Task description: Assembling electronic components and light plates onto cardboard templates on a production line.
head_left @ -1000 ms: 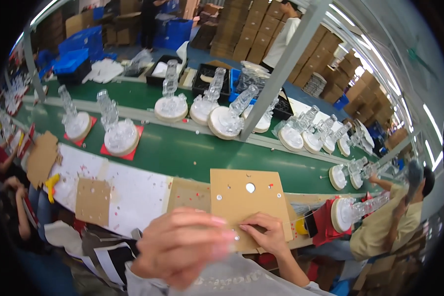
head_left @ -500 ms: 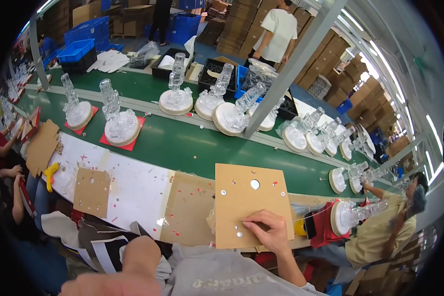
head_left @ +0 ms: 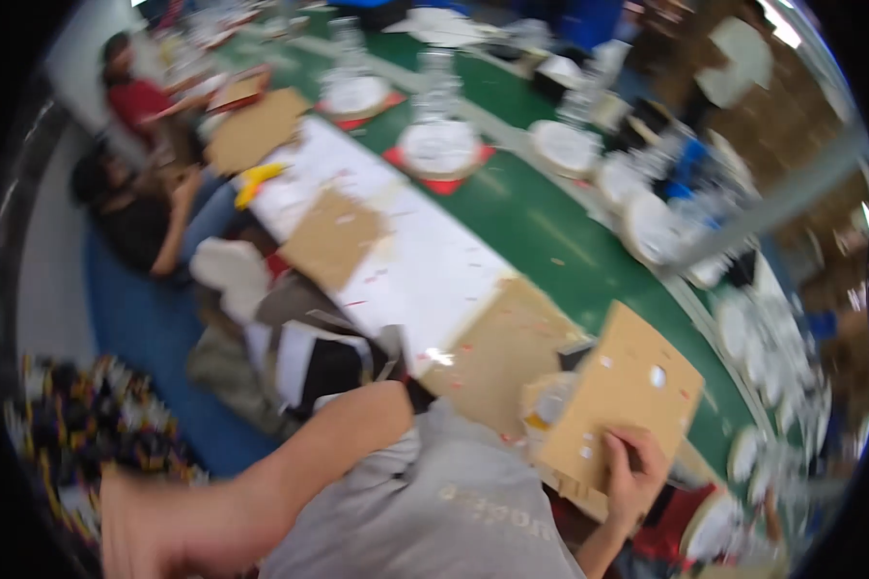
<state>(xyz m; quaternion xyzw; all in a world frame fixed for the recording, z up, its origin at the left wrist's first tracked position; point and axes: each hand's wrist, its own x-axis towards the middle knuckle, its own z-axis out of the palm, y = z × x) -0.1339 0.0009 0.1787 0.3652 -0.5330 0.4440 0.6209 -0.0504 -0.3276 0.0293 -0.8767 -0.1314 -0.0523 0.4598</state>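
Observation:
My right hand (head_left: pixel 637 471) rests over the lower right part of a square tan cardboard sheet (head_left: pixel 637 367). Its thumb and fingertips are closed in a pinch against the sheet; whatever they hold is hidden. The sheet has a round hole, several small pale discs and a red mark. At the lower left is my left hand (head_left: pixel 130 526), smeared by motion and partly cut off, away from the table beside my body. I cannot make out its fingers.
Another cardboard square (head_left: pixel 330 239) and a yellow glue gun (head_left: pixel 259 181) lie on the white tabletop (head_left: pixel 406 256). Beyond runs a green conveyor (head_left: pixel 512 193) with clear figures on round white bases (head_left: pixel 439 150). Co-workers sit at left. Dark mixed items (head_left: pixel 97 415) fill the lower left.
The view has swung left and blurred. My left arm now reaches out to the lower left. My right hand stays at the cardboard sheet, still pinched.

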